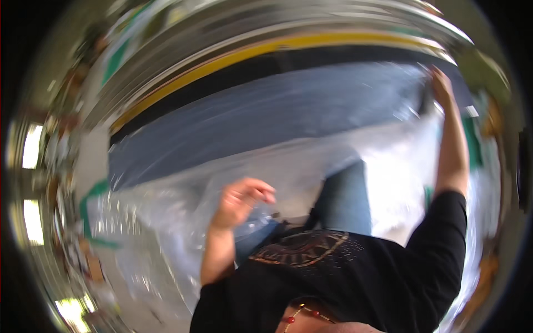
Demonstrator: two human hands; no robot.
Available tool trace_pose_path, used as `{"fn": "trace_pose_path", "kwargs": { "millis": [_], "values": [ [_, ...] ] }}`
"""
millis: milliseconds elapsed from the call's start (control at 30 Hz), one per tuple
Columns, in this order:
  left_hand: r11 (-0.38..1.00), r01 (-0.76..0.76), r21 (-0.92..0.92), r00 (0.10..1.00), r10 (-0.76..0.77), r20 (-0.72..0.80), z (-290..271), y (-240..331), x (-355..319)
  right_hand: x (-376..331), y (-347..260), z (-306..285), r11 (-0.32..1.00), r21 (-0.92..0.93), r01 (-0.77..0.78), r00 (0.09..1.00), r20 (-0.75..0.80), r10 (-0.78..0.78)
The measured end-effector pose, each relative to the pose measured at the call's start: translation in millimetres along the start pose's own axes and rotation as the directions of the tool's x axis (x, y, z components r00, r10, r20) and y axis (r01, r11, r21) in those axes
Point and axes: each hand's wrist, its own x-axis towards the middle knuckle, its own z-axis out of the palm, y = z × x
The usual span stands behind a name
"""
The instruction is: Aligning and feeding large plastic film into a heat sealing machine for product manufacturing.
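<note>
holding our right hand (440, 83) at the panel's (250, 119) far right corner, we are touching film or something dark there; blur is hiding which, so we cannot tell whether the fingers are pinching. we are holding our left hand (241, 201) short of the near edge, fingers half curled, beside loose film (255, 222); whether it is gripping any, we cannot tell. the panel is lying crosswise before us, a yellow strip (333, 38) running beyond its far edge. we are probably risking a crease or tear if one corner is taking all the pull, and a snag if our leg (347, 194) is catching slack film.
</note>
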Motion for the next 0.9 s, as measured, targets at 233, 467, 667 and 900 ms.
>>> {"fn": "trace_pose_path", "kwargs": {
  "millis": [233, 467, 667, 900],
  "values": [
    [0.980, 0.110, 0.168, 0.925, -0.163, 0.343, 177, -134, 113, -3, -15, 30, 0.992, -0.109, 0.055, 0.985, -0.159, -0.072],
    [0.935, 0.311, -0.170, 0.945, -0.284, 0.164, 243, -162, 215, -24, -37, 31, 0.994, 0.010, 0.110, 0.964, -0.244, -0.104],
    [0.950, 0.202, 0.237, 0.909, -0.272, 0.314, 279, -209, 237, -32, -50, 42, 0.993, -0.027, 0.114, 0.972, -0.204, -0.117],
    [0.302, 0.251, -0.920, 0.803, 0.466, 0.372, 167, 20, 215, -33, -37, 21, 0.926, -0.246, 0.286, 0.949, -0.057, -0.309]
  ]
}}
